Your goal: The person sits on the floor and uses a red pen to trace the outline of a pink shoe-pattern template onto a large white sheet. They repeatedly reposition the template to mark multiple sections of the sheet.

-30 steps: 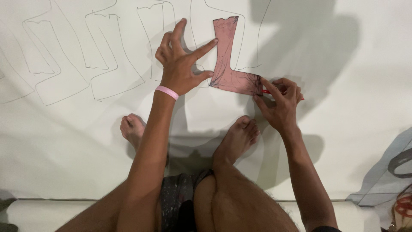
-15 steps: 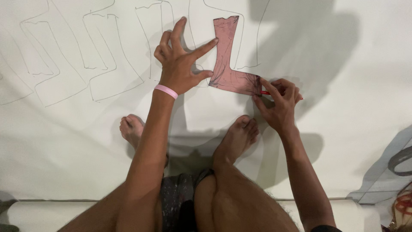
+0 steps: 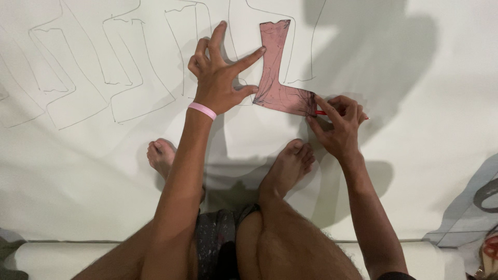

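A pink L-shaped template (image 3: 277, 72) lies flat on a large white sheet (image 3: 415, 78). My left hand (image 3: 218, 72), with a pink band on its wrist, presses the template's left edge with spread fingers and thumb. My right hand (image 3: 337, 122) is closed around a red pencil (image 3: 320, 112), whose tip sits at the template's lower right end. Pencil outlines (image 3: 124, 67) of the same shape run across the sheet to the left.
My two bare feet (image 3: 288, 166) rest on the sheet just below the template, with my knees underneath. The sheet's near edge (image 3: 93, 241) meets a pale floor. A grey and white cloth (image 3: 474, 212) lies at the lower right.
My right hand with the pencil has shifted slightly along the template's lower right end. The left hand and template stay in place.
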`<state>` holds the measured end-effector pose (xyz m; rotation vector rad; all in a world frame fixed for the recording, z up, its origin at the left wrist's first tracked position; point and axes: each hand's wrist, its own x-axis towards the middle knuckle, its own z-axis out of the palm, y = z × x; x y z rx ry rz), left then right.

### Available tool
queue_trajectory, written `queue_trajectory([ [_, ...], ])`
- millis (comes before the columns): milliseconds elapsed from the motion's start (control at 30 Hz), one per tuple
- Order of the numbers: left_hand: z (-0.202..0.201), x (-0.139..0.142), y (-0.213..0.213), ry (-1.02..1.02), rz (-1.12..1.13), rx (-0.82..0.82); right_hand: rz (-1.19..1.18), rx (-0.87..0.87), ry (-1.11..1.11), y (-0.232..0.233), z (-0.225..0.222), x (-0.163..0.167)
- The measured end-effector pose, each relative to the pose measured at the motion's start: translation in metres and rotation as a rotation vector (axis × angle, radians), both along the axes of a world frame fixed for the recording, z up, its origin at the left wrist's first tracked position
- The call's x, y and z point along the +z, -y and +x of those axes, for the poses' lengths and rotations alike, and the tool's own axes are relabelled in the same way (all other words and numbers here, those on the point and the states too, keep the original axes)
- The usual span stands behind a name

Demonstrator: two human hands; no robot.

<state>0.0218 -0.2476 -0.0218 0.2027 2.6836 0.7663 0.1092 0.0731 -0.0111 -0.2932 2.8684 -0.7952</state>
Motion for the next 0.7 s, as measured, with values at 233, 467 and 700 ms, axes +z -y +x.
queue_trajectory([
  [233, -0.002, 0.005, 0.0, -0.01, -0.007, -0.015, -0.005, 0.008, -0.015, 0.001, -0.001, 0.0],
  [467, -0.007, 0.018, -0.01, 0.125, -0.07, -0.01, -0.013, -0.012, 0.0, 0.001, -0.002, -0.002],
  [700, 0.006, -0.011, -0.085, -0.363, -0.303, -0.199, -0.096, -0.05, 0.034, -0.013, -0.026, 0.013],
])
